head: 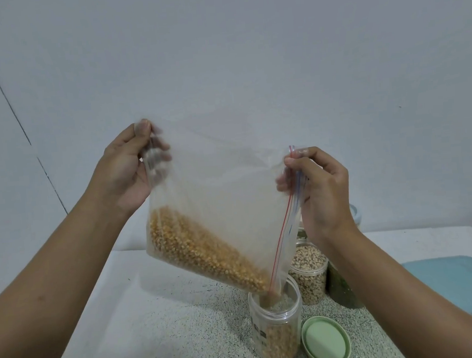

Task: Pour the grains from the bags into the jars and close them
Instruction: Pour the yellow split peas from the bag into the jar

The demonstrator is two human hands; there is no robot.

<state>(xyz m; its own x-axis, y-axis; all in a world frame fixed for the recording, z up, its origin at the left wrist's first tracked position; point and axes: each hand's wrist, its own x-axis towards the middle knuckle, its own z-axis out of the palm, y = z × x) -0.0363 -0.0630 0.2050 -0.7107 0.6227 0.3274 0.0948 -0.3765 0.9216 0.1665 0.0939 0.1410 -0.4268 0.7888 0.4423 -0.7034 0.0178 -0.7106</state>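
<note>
A clear zip bag (216,197) with yellow corn kernels (201,252) hangs tilted, its open lower corner dipping into the mouth of a clear plastic jar (276,325). Kernels lie in the jar's lower part. My left hand (127,170) pinches the bag's upper bottom corner, up at the left. My right hand (317,189) pinches the bag's zip edge with its red and blue strips at the right. A pale green lid (325,341) lies upside down on the speckled counter (184,324), just right of the jar.
Behind the open jar stands a second jar (309,269) filled with pale beans, and a dark green bag (342,289) leans beside it. A light blue flat tray or board (458,285) lies at the right. A plain wall rises close behind the counter.
</note>
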